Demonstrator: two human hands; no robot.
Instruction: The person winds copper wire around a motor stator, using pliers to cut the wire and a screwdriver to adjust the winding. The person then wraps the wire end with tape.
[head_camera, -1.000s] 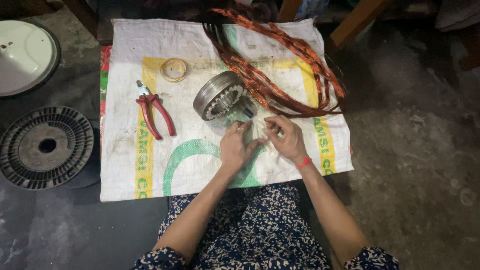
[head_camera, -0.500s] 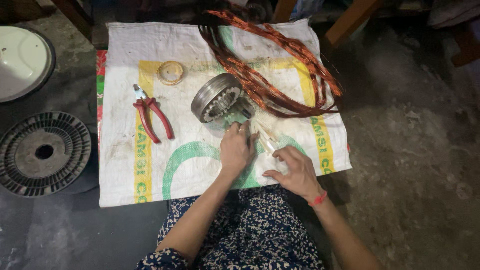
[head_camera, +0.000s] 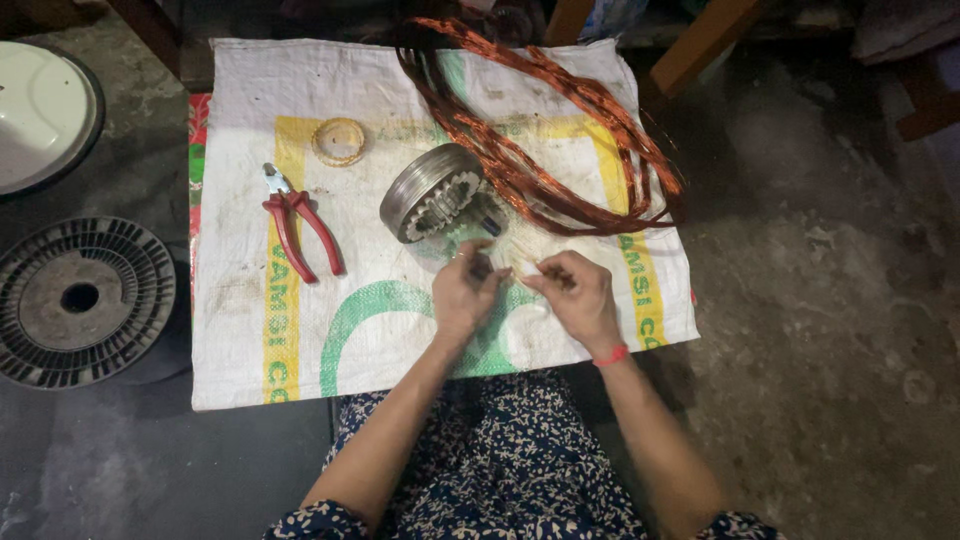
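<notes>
My left hand (head_camera: 466, 292) and my right hand (head_camera: 578, 297) are close together over a white woven sack (head_camera: 250, 340) spread on the floor. Both pinch a thin pale strip (head_camera: 522, 266) stretched between their fingertips. Just beyond my left hand a round metal stator (head_camera: 432, 190) with slotted teeth lies tilted on the sack. A long loop of copper wire (head_camera: 560, 150) runs from the stator to the sack's far right. Part of the strip is hidden by my fingers.
Red-handled pliers (head_camera: 300, 228) and a small yellowish tape roll (head_camera: 339, 141) lie on the sack's left half. On the dark floor to the left are a black ribbed disc (head_camera: 85, 300) and a white round cover (head_camera: 35, 115). A wooden leg (head_camera: 705, 40) stands at the far right.
My right hand drew back toward my body with the strip half a second ago, then returned beside my left hand. My left hand stayed near the stator.
</notes>
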